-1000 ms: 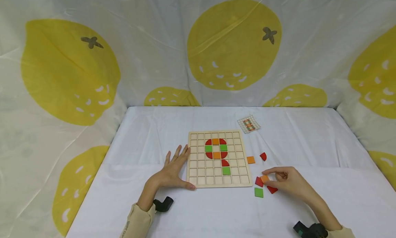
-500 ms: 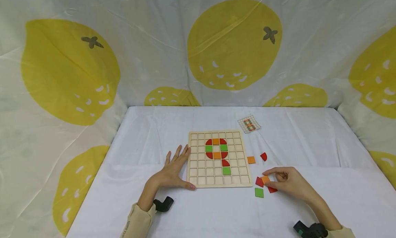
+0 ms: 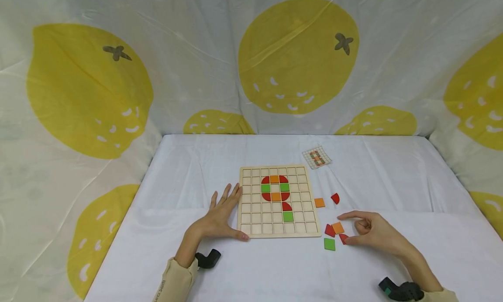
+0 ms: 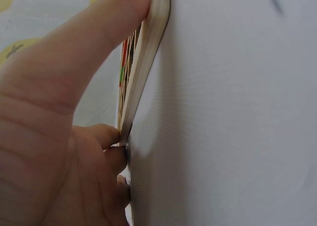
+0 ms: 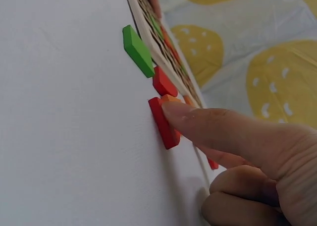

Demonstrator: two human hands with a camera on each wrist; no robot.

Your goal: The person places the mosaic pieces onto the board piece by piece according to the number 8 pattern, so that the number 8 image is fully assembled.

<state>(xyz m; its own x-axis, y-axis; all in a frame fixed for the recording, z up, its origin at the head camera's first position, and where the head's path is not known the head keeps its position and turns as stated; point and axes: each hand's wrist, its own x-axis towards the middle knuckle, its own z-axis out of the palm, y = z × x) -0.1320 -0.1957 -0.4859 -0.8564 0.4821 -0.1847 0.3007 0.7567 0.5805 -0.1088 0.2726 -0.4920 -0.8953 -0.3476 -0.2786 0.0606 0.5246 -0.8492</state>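
Observation:
A wooden grid board lies on the table, with red, orange and green pieces set in some of its cells. My left hand spreads along its left side, fingertips at the edge and thumb at the near corner; the left wrist view has the thumb against the rim. To the right of the board, my right hand holds its thumb and index finger apart. The thumb overlaps a red quarter-round piece; touching is uncertain. An orange square lies between the fingertips, beside a red piece.
A green square lies nearest the front. Beyond the right hand are another orange square, close to the board, and a red quarter-round. A small pattern card lies behind the board. Lemon-print cloth rises behind the table.
My right hand has let go of the orange square and drawn slightly right, its thumb and index finger wider apart. The left hand has stayed put at the board.

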